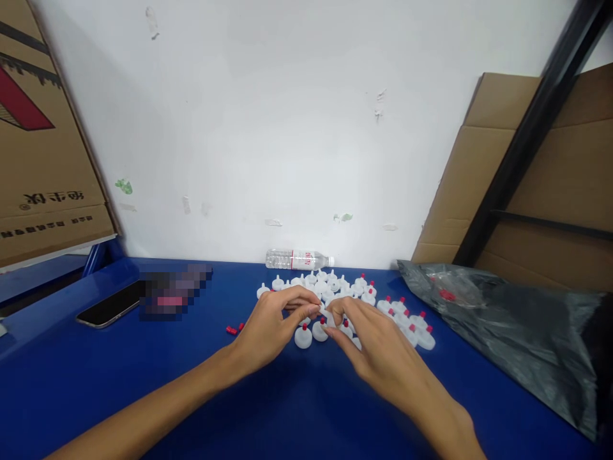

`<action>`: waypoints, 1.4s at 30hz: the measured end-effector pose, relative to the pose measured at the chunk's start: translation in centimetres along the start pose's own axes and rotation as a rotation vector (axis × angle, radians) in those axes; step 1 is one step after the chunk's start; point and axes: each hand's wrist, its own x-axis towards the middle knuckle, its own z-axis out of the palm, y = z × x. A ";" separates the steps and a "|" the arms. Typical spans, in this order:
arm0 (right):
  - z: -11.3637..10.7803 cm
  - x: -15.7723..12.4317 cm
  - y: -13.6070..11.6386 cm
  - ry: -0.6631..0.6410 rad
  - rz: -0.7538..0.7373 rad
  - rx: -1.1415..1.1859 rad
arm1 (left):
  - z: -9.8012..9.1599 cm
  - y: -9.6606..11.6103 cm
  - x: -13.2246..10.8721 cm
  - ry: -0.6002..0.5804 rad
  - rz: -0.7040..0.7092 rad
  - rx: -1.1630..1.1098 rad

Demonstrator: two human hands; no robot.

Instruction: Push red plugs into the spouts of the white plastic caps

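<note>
My right hand grips a white plastic nozzle cap between thumb and bent fingers, its narrow spout pointing left. My left hand is pinched closed right at the spout's tip; whatever small piece its fingertips hold is hidden. Under and around both hands stand many more of these white caps. Those at the front and right, such as one white cap with a red tip, wear small red tips. Farther back, several caps have bare white spouts. Loose red tips lie just left of my left hand.
A clear plastic bottle lies on its side against the wall. On the blue table, a phone rests at left beside a blurred-out item. A grey plastic bag spreads over the right side. Cardboard stands at both sides.
</note>
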 end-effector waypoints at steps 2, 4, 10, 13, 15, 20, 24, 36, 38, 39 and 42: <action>-0.1 0.0 0.0 0.002 -0.006 0.009 | 0.0 -0.1 0.0 -0.022 0.002 -0.004; -0.1 0.0 0.0 -0.001 -0.006 0.029 | 0.0 -0.4 0.0 -0.047 0.005 0.007; -0.1 -0.2 0.2 -0.041 -0.032 0.090 | -0.4 -1.3 0.2 -0.122 0.069 0.180; 0.0 -0.1 0.0 -0.039 -0.051 0.100 | -0.5 -1.2 0.1 -0.148 0.126 0.239; 0.2 -0.1 -0.2 -0.011 -0.075 0.097 | -0.5 -0.9 0.0 -0.146 0.158 0.260; 0.4 -0.2 -0.4 0.014 -0.116 0.065 | -0.9 -0.3 0.0 -0.164 0.196 0.259; 0.3 -0.2 -0.3 -0.022 -0.109 0.111 | -0.9 -0.2 0.0 -0.179 0.192 0.240; 0.6 -0.2 -0.7 -0.046 -0.163 0.103 | -0.9 0.2 0.0 -0.203 0.186 0.214; 0.6 -0.2 -0.6 -0.071 -0.141 0.104 | -0.8 0.2 0.0 -0.200 0.183 0.228; 0.6 -0.3 -0.6 -0.082 -0.128 0.102 | -0.7 0.2 -0.1 -0.198 0.180 0.235; 0.5 -0.3 -0.7 -0.100 -0.124 0.105 | -0.5 0.1 -0.2 -0.200 0.171 0.254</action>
